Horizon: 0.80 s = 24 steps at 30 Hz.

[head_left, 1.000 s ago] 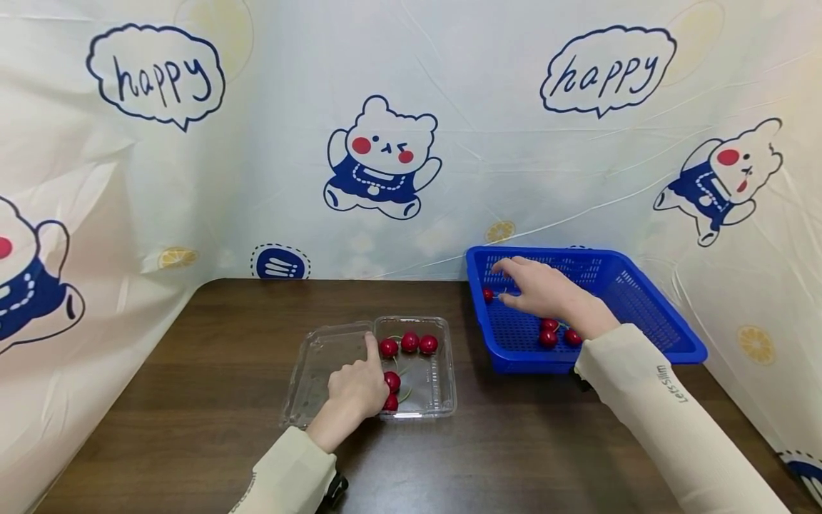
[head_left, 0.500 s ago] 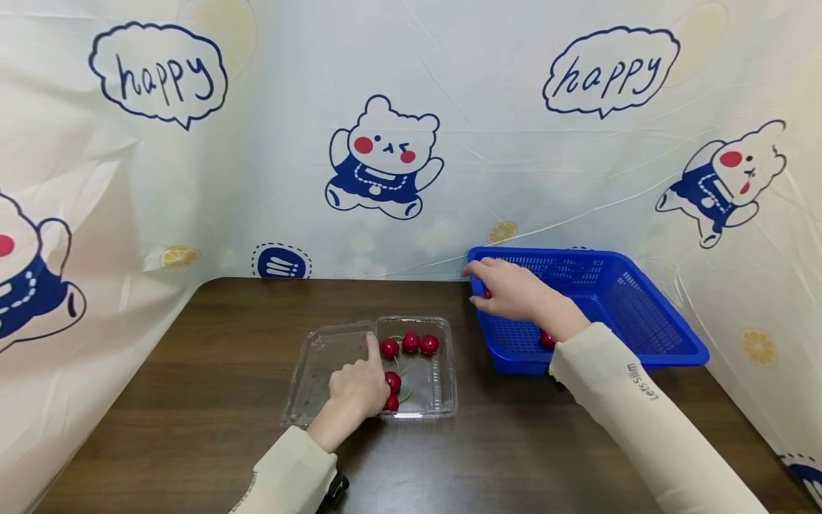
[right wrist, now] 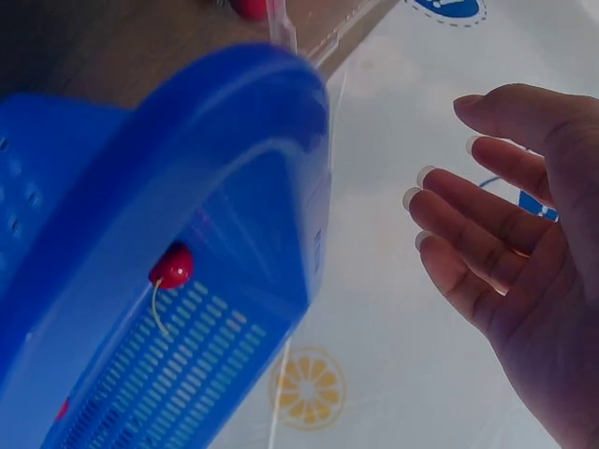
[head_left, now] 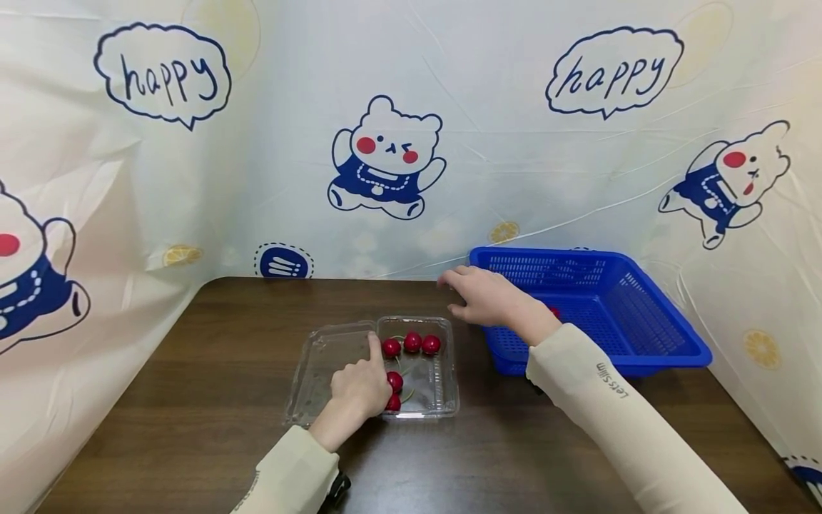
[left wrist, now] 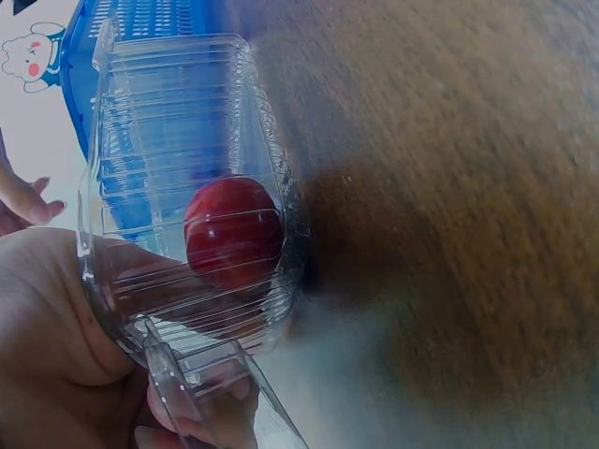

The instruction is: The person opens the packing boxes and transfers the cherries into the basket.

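Observation:
A clear plastic clamshell box (head_left: 439, 385) lies unfolded on the table, its lid (head_left: 321, 357) to the left. Several red cherries (head_left: 412, 343) with green stems sit in the box. My left hand (head_left: 361, 385) straddles the hinge and grips it, index finger stretched along it; in the left wrist view the thumb is on the box side, other fingers on the lid side. My right hand (head_left: 491, 294) hovers above the left rim of the blue basket (head_left: 668, 314). In the right wrist view that hand (right wrist: 524, 224) holds nothing, its fingers spread and slightly bent.
One cherry (right wrist: 173, 266) lies against the basket wall in the right wrist view; the right arm hides most of the others from the head camera. The brown wooden table (head_left: 212, 371) ends at a printed curtain (head_left: 270, 178) behind and at both sides.
My right hand has moved left, from over the inside of the basket to above its left rim, towards the clear box. The left hand and the box stay in place.

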Available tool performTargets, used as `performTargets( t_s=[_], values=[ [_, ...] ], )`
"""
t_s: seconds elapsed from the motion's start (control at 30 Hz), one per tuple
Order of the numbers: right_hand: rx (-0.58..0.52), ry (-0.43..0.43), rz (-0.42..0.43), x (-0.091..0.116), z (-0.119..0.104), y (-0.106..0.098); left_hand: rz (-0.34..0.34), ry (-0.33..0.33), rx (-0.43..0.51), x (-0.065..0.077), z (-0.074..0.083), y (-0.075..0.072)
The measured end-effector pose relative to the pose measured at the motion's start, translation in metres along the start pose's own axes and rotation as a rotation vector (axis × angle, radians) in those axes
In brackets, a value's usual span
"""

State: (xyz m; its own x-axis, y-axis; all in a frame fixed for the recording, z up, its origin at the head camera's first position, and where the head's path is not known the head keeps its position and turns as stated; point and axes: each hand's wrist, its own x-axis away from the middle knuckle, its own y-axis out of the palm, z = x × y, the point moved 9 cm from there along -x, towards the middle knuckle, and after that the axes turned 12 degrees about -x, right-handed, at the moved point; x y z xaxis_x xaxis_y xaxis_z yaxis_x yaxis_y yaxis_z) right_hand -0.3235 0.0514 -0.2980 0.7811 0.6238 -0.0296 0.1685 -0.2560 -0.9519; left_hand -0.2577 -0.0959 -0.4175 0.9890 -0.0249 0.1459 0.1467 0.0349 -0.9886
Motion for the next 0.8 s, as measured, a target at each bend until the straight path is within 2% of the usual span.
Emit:
performTargets(
  t_s=[0.33, 0.8],
  values=[
    [0.055, -0.037, -0.052, -0.004, -0.014, 0.02, -0.01, 0.001, -0.013, 0.001, 0.002, 0.001],
    [0.152, -0.139, -0.13, -0.016, -0.04, 0.072, -0.006, -0.005, -0.015, -0.001, -0.001, 0.001]
  ],
)
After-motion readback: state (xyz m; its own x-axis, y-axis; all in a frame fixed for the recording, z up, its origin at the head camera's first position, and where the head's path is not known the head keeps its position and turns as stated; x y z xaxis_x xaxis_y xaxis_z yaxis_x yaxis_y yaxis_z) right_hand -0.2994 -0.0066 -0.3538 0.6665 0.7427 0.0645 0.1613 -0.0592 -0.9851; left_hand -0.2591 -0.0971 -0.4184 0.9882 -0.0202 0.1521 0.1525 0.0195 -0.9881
